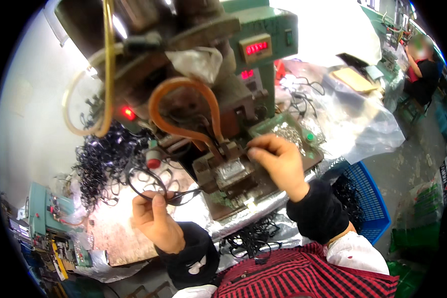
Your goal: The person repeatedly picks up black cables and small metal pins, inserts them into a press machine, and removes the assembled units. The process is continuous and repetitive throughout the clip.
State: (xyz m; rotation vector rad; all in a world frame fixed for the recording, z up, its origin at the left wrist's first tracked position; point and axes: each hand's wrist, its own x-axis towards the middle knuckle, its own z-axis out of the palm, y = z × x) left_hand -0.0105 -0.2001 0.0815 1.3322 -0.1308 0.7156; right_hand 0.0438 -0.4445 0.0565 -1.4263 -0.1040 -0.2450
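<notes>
Left of the press, my left hand (159, 223) pinches a looped black cable (146, 180) between thumb and fingers. One end of this cable stretches right toward the metal mould block (232, 170) on the machine's bed. Over the bed's right side is my right hand (282, 161), its thumb and forefinger closed together beside the mould. Whatever those fingertips hold, if anything, is too small to make out. An orange hose (186, 82) loops down to the mould. Just beyond my right hand lies a green tray (263, 126) of small metal parts (288, 133).
A red push button (153, 163) stands between my left hand and the press (283, 39). Tangled black cables (109, 154) heap at the left. Another bundle (251, 238) hangs near my lap. A blue basket (377, 208) stands at right. A co-worker (422, 69) sits far right.
</notes>
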